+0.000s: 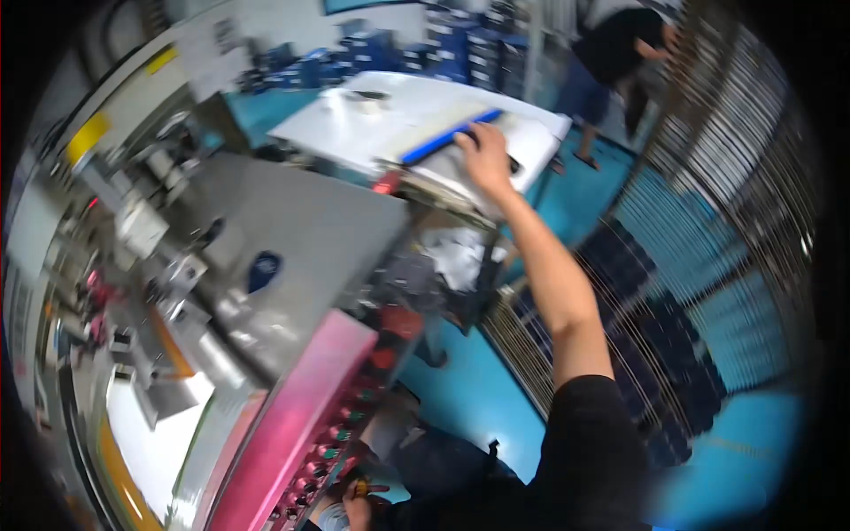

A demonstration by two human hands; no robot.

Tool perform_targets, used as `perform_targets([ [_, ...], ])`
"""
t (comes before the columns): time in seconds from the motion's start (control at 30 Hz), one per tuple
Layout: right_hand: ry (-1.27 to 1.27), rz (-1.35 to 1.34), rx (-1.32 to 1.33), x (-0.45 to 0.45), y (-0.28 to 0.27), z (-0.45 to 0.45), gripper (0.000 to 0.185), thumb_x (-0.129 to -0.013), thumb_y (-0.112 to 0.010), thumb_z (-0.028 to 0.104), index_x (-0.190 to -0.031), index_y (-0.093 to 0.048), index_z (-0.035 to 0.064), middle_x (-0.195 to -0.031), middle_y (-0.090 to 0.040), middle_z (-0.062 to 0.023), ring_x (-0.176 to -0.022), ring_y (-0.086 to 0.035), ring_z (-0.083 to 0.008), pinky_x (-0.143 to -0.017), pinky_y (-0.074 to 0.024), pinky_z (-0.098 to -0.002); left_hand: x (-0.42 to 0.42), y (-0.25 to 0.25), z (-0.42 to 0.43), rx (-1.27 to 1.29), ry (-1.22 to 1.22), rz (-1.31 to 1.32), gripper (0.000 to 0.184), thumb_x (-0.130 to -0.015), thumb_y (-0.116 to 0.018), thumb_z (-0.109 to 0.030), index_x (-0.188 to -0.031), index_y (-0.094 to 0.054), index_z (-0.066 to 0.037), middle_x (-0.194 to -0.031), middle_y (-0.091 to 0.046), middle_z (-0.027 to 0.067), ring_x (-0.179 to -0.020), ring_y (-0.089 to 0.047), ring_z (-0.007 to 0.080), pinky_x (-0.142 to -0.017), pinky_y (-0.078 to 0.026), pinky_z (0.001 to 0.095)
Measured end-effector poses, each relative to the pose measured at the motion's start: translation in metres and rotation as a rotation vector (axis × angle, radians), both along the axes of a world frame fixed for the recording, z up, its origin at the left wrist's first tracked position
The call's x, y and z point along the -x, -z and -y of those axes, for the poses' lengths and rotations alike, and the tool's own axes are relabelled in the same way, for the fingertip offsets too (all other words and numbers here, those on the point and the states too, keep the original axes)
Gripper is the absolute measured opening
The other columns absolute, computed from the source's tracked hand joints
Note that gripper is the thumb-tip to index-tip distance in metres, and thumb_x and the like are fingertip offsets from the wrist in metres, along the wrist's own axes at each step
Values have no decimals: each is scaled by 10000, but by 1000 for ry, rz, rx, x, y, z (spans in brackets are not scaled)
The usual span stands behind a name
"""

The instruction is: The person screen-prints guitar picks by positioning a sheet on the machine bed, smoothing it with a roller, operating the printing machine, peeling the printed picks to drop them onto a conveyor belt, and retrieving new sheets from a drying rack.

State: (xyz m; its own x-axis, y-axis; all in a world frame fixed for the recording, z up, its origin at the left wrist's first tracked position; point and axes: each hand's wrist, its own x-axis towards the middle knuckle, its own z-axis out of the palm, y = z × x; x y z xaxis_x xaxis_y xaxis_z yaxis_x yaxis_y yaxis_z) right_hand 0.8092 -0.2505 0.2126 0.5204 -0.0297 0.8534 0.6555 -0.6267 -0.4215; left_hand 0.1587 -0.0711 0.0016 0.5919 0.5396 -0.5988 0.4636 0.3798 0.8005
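Note:
My right hand reaches out over the white table, fingers curled over the right part of a long, straight blue bar. A pale strip lies along the bar's far side; blur hides exactly what kind of tool it is. My left hand is low at the bottom edge, close to the machine's front panel. Its fingers look closed around a small item with a yellow part, which I cannot make out. The pink-fronted machine with a row of knobs stands beside that hand.
A grey metal plate carries a dark blue drop-shaped piece. On the white table sits a white roll. Wire racks stand right, on a blue floor. Another person bends at the back right.

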Motion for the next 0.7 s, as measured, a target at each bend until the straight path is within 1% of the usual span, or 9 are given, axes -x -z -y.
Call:
perform_targets([
  [0.13, 112, -131, -37, 100, 77, 131, 334, -851, -605, 263, -1062, -627, 6, -1102, -600, -193, -1074, -519, -353, -959, -384, -400, -26, 5, 15, -39, 178, -96, 103, -877, -536, -83, -880, -608, -10, -582, -586, 56, -425, -504, 102, -387, -370, 242],
  [0.2, 232, -507, -37, 112, 191, 242, 350, -855, -610, 290, -1054, -632, 2, -1037, -640, -170, -985, -582, -306, -896, -430, -401, -27, 11, 19, -102, 243, -146, 86, -858, -562, -67, -837, -628, -15, -579, -579, 37, -433, -471, 79, -407, -348, 221],
  [0.27, 487, -1023, -649, 150, 273, 359, 364, -855, -617, 369, -967, -657, 26, -785, -634, -79, -716, -601, -199, -653, -497, -332, -31, 3, 30, -187, 298, -168, 91, -848, -574, -57, -799, -643, -23, -597, -582, 22, -450, -445, 59, -425, -334, 208],
  [0.33, 411, -927, -1383, 205, 318, 464, 218, -897, -569, 269, -908, -579, 52, -676, -543, -71, -613, -560, -211, -561, -522, -313, -8, 45, 11, -269, 356, -79, 138, -869, -512, -65, -837, -632, -4, -676, -621, 44, -490, -509, 93, -432, -369, 204],
  [0.4, 545, -756, -1699, 247, 321, 521, 218, -937, -504, 218, -957, -522, 2, -782, -564, -120, -621, -596, -267, -655, -592, -413, -4, 52, 5, -9, 192, -2, 212, -894, -407, -103, -913, -586, 10, -728, -651, 105, -466, -556, 152, -387, -400, 226],
  [0.5, 438, -638, -1893, 281, 363, 596, 241, -939, -477, 182, -1008, -520, -45, -954, -625, -223, -742, -647, -324, -681, -590, -423, -20, 19, 14, -114, 318, -189, 276, -929, -304, -156, -1027, -498, 13, -721, -651, 199, -375, -543, 218, -285, -370, 272],
  [0.53, 193, -550, -1979, 292, 370, 610, 221, -924, -484, 155, -909, -567, -50, -895, -637, -219, -704, -645, -316, -676, -585, -441, -35, -4, 28, -103, 269, -216, 260, -942, -307, -137, -1042, -491, 16, -689, -645, 194, -381, -548, 211, -283, -366, 278],
  [0.63, 393, -683, -2028, 280, 365, 614, 207, -857, -508, 85, -715, -558, -57, -663, -577, -171, -532, -573, -248, -554, -570, -336, -59, -22, 48, -186, 263, -116, 233, -957, -350, -117, -996, -539, 16, -654, -635, 152, -351, -490, 162, -295, -351, 269],
  [0.7, 535, -657, -1889, 274, 330, 592, 85, -815, -489, -43, -750, -536, -69, -647, -547, -153, -563, -597, -263, -529, -575, -334, -94, -59, 75, -284, 286, -152, 240, -963, -396, -129, -940, -592, 8, -635, -626, 98, -337, -426, 113, -325, -349, 245],
])
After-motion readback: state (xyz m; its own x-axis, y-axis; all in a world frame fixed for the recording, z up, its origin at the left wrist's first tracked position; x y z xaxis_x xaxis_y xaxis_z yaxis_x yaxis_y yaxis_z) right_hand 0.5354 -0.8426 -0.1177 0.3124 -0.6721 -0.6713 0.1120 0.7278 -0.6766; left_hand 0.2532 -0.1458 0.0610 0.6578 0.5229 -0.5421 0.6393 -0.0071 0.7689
